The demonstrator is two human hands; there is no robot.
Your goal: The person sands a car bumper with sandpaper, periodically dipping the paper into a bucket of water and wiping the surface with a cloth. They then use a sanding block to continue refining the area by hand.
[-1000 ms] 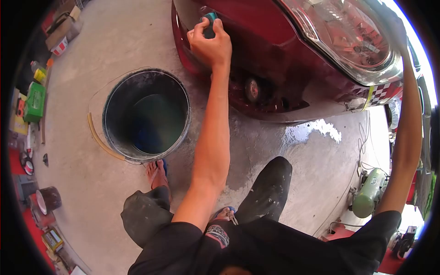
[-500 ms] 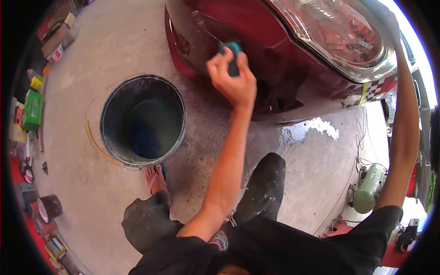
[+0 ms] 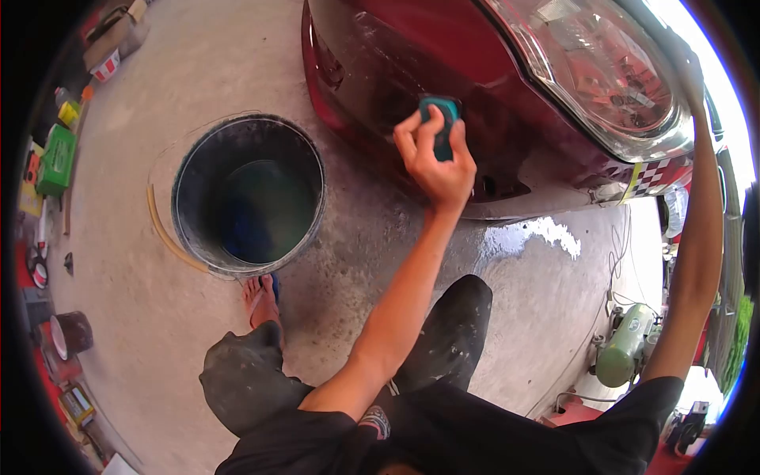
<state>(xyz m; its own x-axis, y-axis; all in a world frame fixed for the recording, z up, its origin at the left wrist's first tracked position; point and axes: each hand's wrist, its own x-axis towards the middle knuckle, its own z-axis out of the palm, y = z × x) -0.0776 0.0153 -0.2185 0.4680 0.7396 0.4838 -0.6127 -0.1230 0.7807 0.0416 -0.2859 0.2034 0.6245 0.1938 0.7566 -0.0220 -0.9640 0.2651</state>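
Note:
My left hand (image 3: 443,174) is closed around a teal sanding block (image 3: 446,134), thumb on one side and fingers on the other. The block lies against the dark red car bumper (image 3: 380,95), below and to the left of the headlight (image 3: 609,71). Dull, scuffed patches and wet streaks mark the paint around it. At the upper right, my right hand (image 3: 690,75) rests on the car's edge beyond the headlight; its fingers cannot be made out there. A black bucket (image 3: 186,178) holding murky water, with something blue in it, stands left of the bumper.
Checkered tape (image 3: 651,178) marks the bumper's side. A water puddle (image 3: 530,237) spreads on the concrete floor below the car. A green air compressor (image 3: 625,352) stands at right with cables nearby. Boxes, a green container (image 3: 57,161) and a small pot (image 3: 73,334) line the left side.
My left hand has moved the sanding block down and to the right relative to the bumper's scuffed area. My view has shifted slightly. The right hand stays at the car's edge.

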